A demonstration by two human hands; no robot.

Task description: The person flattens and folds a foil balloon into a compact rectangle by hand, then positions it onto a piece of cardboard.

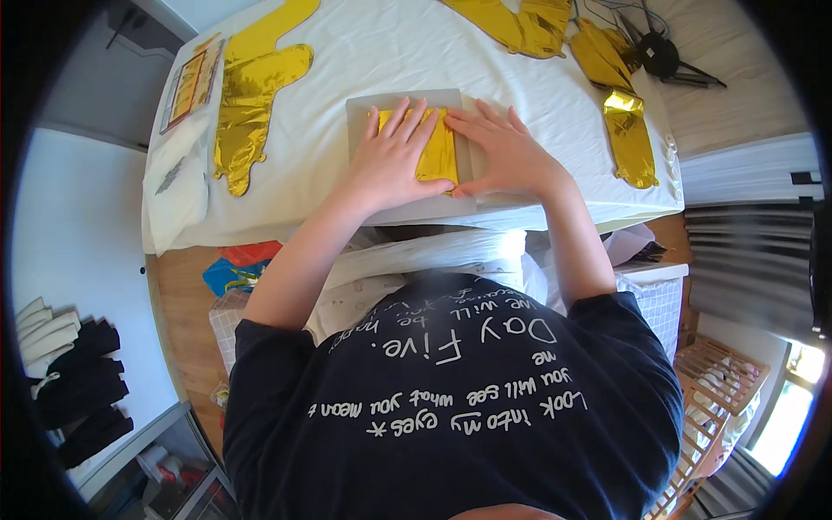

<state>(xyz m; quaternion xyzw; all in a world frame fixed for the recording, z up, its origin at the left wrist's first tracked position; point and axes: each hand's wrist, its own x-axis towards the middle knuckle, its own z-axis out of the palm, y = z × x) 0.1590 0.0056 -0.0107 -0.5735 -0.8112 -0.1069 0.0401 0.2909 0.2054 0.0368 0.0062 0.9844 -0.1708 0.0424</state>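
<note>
A folded gold foil balloon [438, 163] lies flat on a grey rectangular board [464, 165] on the white-covered table. My left hand [397, 160] is spread flat over the balloon's left and middle part, with its thumb along the near edge. At the balloon's right side, my right hand [503, 152] rests with outstretched fingers on the board, its fingertips touching the foil's edge. Both thumbs come close together at the near right corner. Part of the foil is hidden beneath my left palm.
Unfilled gold foil balloons lie at the left [247, 104], the far side [529, 26] and the right [631, 143]. A black round device [659, 54] with cables sits at the far right. Printed packaging [191, 82] and a clear plastic bag [178, 178] line the table's left edge.
</note>
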